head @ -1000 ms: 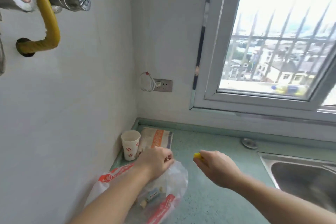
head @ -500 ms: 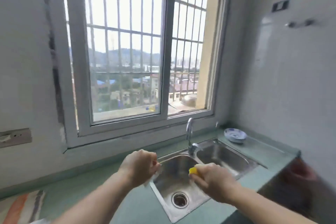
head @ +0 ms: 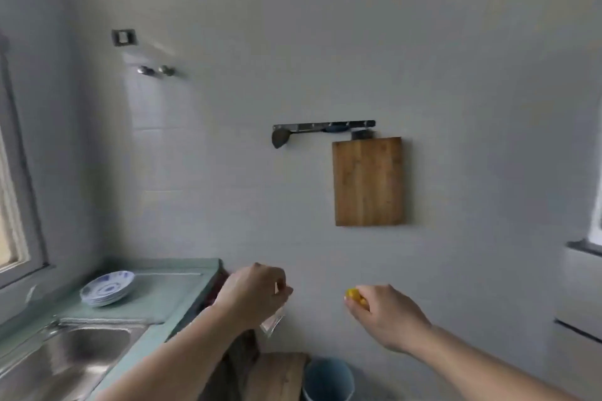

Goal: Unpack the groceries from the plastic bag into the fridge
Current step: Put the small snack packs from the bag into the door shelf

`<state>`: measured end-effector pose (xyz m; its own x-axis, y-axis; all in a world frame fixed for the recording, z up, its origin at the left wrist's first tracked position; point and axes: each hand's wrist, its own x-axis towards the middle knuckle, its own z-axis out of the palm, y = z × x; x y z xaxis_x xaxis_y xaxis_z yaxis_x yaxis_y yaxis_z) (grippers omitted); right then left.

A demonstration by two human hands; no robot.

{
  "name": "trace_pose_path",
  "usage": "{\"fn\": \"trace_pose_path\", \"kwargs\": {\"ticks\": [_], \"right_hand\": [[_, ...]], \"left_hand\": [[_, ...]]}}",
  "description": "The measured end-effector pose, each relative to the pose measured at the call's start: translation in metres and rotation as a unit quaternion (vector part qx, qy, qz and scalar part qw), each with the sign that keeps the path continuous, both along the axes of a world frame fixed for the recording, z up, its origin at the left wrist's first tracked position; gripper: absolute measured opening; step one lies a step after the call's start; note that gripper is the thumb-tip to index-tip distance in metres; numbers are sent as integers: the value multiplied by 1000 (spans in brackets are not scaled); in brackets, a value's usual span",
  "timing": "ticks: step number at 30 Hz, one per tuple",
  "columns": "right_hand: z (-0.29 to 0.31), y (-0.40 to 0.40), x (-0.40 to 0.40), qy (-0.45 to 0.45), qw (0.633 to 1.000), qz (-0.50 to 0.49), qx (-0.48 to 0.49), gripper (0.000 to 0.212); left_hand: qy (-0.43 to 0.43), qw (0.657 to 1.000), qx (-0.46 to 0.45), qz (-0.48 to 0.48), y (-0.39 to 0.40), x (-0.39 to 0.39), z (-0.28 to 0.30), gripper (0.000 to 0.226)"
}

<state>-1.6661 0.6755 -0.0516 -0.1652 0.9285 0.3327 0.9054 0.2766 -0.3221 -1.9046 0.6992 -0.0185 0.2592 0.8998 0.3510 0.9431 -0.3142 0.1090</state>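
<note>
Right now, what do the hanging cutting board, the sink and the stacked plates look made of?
Cutting board: wood, matte brown, with visible grain streaks. Sink: likely stainless steel, grey and brushed, with soft reflections. Stacked plates: probably glazed ceramic, glossy white with blue patterning; blur leaves that open.

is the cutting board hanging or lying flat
Hanging: the cutting board sits upright against the wall, its top just under the hook rail.

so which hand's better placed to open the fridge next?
Probably the right hand: it's nearer the white appliance at the right edge, likely the fridge. But it pinches a yellow item; the left hand holds something clear.
</note>
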Motion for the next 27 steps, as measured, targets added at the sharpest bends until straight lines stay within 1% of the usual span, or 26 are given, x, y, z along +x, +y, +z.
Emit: {"fn": "trace_pose_path", "kwargs": {"ticks": [5, 8, 11, 16, 19, 22, 27], "right_hand": [[2, -4, 145, 14, 984, -179, 14, 47], [3, -12, 207, 22, 963, -266, 22, 46], [7, -19, 254, 37, 944, -328, 21, 44], [22, -32, 298, 75, 900, -426, 53, 45], [31, -49, 315, 61, 868, -490, 52, 45], [36, -69, 339, 24, 831, -553, 53, 45], [31, -98, 389, 13, 790, -610, 54, 46]], "left_hand": [[16, 986, -5, -166, 63, 153, 5, 25], [18, 968, 0, -251, 87, 233, 9, 24], [8, 945, 14, -328, 112, 300, 13, 25], [16, 897, 26, -441, 156, 394, 23, 23], [34, 870, 58, -488, 165, 440, 38, 23], [20, 840, 72, -537, 158, 490, 54, 23], [19, 790, 87, -607, 126, 573, 55, 25]]}}
